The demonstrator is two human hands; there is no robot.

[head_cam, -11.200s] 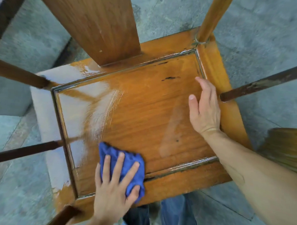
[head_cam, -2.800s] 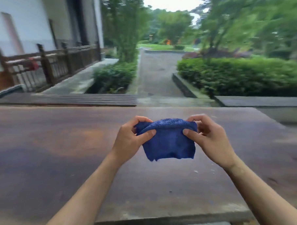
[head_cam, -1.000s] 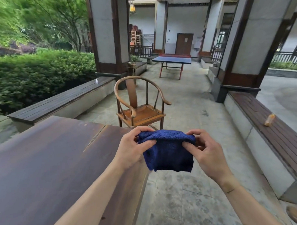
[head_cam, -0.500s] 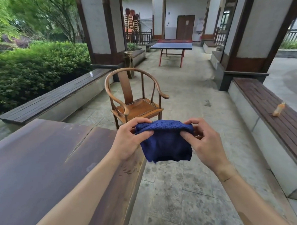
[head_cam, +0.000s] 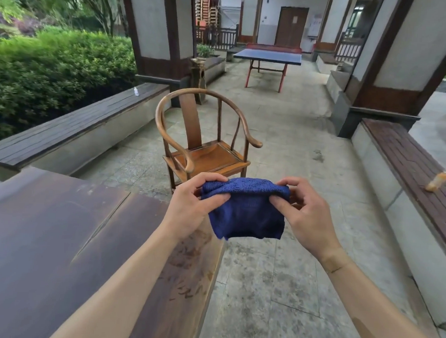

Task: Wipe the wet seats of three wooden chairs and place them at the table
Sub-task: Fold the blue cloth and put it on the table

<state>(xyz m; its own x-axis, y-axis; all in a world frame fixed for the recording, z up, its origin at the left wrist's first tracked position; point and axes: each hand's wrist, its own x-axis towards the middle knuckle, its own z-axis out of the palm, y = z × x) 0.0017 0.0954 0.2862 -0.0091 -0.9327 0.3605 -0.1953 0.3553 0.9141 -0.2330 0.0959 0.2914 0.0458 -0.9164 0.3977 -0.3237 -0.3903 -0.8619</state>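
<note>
Chair [head_cam: 207,145], curved-backed, amber seat, upright.

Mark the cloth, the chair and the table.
cloth [head_cam: 245,208], head view, middle of the hanging fold.
chair [head_cam: 212,157], head view, seat panel.
table [head_cam: 61,225], head view, bare top.

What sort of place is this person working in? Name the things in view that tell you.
Probably a covered outdoor walkway or courtyard of a public building beside a garden: stone paving, wooden benches along its edges, a table-tennis table farther down and a hedge on the left.
</note>
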